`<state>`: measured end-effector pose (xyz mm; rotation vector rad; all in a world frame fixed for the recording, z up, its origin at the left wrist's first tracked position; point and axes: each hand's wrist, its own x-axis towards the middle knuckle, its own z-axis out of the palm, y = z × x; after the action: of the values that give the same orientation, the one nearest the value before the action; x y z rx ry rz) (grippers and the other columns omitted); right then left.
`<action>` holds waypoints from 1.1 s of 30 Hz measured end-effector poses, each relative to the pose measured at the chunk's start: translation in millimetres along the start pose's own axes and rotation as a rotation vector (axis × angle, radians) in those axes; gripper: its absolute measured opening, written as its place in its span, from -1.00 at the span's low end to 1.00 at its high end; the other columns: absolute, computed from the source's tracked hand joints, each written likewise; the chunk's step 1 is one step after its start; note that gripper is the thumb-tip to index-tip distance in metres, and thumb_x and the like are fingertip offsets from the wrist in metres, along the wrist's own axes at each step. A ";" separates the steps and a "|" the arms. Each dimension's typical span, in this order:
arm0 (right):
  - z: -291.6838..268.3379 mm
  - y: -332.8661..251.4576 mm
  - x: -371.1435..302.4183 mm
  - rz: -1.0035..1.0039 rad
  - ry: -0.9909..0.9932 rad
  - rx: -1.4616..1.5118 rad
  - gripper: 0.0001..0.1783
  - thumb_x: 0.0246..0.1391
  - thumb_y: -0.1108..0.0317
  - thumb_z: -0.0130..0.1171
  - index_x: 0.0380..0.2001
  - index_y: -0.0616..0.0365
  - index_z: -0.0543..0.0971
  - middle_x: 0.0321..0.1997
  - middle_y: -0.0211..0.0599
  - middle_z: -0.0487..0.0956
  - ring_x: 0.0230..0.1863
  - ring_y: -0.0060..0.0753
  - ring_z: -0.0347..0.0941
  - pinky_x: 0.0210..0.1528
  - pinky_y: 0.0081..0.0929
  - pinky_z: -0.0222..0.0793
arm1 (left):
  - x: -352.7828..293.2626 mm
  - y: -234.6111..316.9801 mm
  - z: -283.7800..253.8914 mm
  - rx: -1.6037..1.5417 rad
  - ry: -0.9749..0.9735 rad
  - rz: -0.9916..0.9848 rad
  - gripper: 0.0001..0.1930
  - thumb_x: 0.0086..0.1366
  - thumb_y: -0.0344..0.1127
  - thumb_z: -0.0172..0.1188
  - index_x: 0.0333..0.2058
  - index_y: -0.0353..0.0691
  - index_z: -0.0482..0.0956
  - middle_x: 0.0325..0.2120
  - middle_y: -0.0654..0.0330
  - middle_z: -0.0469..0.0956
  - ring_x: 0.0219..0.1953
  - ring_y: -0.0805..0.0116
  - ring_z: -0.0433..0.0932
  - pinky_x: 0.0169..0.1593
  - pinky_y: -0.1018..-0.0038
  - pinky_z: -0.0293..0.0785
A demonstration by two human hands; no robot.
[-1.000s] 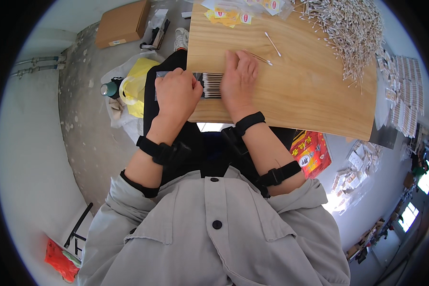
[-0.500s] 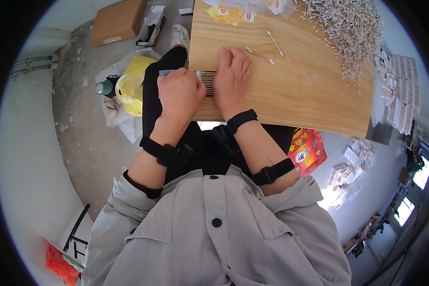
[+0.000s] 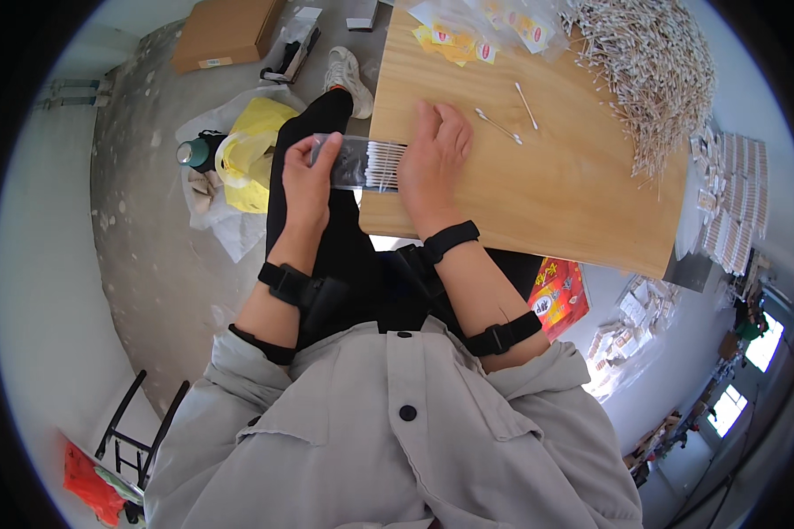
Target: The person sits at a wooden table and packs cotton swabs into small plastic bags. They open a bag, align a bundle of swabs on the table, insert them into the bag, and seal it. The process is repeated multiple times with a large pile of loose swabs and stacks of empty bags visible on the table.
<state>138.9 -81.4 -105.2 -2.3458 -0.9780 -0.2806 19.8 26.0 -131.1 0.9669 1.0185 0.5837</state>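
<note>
A clear plastic bag (image 3: 351, 162) stretches across the left edge of the wooden table, with a row of white-tipped cotton swabs (image 3: 383, 167) lined up in its right part. My left hand (image 3: 305, 194) pinches the bag's left end between thumb and fingers, just off the table. Over the right end lies my right hand (image 3: 432, 172), fingers stretched out and flat, covering the rest of the swabs. To its right, two loose cotton swabs (image 3: 500, 127) rest on the wood.
A large heap of cotton swabs (image 3: 648, 79) covers the table's far right. Clear bags with yellow labels (image 3: 459, 42) lie at the far edge. Packed swabs (image 3: 737, 198) are stacked beyond the right edge. A yellow bag (image 3: 249, 154) and a bottle (image 3: 191, 153) sit on the floor at left.
My left hand has opened out from a fist over the bag and moved left to its end, baring more bag and swabs. The right hand stays over the right end. The whole view has shifted slightly.
</note>
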 end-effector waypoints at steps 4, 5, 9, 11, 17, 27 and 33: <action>3.9 -5.7 0.2 0.002 0.005 -0.036 -0.62 0.09 0.50 -0.01 0.02 0.23 0.44 0.05 -0.10 0.32 0.22 -0.01 0.19 0.33 -0.04 0.02 | -15.5 -4.0 15.7 -0.129 -0.037 -0.071 -0.79 0.18 -0.34 0.40 -0.29 -0.32 0.60 -0.40 0.28 0.61 -0.40 0.59 0.53 -0.26 0.62 0.44; 4.3 -7.3 0.8 0.005 0.001 -0.028 -0.61 0.08 0.51 0.00 0.03 0.23 0.43 0.05 -0.11 0.32 0.22 -0.01 0.19 0.33 -0.04 0.02 | -15.1 -4.3 16.9 -0.151 -0.041 -0.085 -0.80 0.18 -0.35 0.40 -0.29 -0.31 0.60 -0.40 0.28 0.61 -0.40 0.59 0.53 -0.26 0.62 0.44; 7.2 -10.5 0.5 0.024 -0.004 0.000 -0.58 0.07 0.54 0.00 0.05 0.23 0.42 0.05 -0.09 0.32 0.21 0.02 0.19 0.31 -0.06 0.05 | -13.5 -8.6 17.1 -0.307 -0.058 -0.196 -0.82 0.19 -0.35 0.39 -0.29 -0.25 0.60 -0.38 0.28 0.62 -0.38 0.54 0.57 -0.26 0.57 0.48; 5.7 -8.8 -0.3 0.070 0.000 0.091 -0.57 0.08 0.55 -0.02 0.07 0.24 0.40 0.05 -0.07 0.32 0.20 0.03 0.19 0.29 -0.09 0.09 | -17.7 -9.8 19.9 -0.452 -0.060 -0.290 -0.82 0.20 -0.34 0.38 -0.28 -0.24 0.59 -0.37 0.26 0.63 -0.37 0.50 0.59 -0.25 0.54 0.51; -16.0 -6.1 -22.0 0.482 0.140 0.811 -0.63 0.29 0.50 -0.19 0.14 0.31 0.32 0.15 -0.05 0.30 0.22 -0.17 0.25 0.26 -0.28 0.21 | -24.2 -8.6 18.7 -0.518 -0.068 -0.298 -0.84 0.26 -0.32 0.31 -0.26 -0.25 0.58 -0.35 0.25 0.62 -0.34 0.48 0.59 -0.23 0.52 0.53; -3.6 -24.1 -32.9 0.494 0.119 0.878 -0.59 0.24 0.66 -0.23 0.15 0.39 0.26 0.15 -0.08 0.29 0.21 -0.19 0.32 0.37 -0.33 0.18 | -27.3 -12.0 21.3 -0.422 -0.025 -0.202 -0.82 0.26 -0.32 0.32 -0.25 -0.29 0.60 -0.34 0.30 0.61 -0.33 0.56 0.55 -0.22 0.58 0.45; 0.4 -30.7 -34.0 0.425 0.081 0.750 -0.55 0.24 0.61 -0.18 0.20 0.38 0.20 0.15 -0.02 0.23 0.21 -0.15 0.27 0.37 -0.29 0.15 | -29.4 -13.9 24.8 -0.427 -0.002 -0.137 -0.83 0.26 -0.32 0.33 -0.26 -0.29 0.60 -0.35 0.32 0.60 -0.34 0.58 0.52 -0.22 0.58 0.43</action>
<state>93.2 -83.7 -105.8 -1.7596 -0.4111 0.1443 29.1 -13.5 -125.7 0.5173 0.9014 0.6527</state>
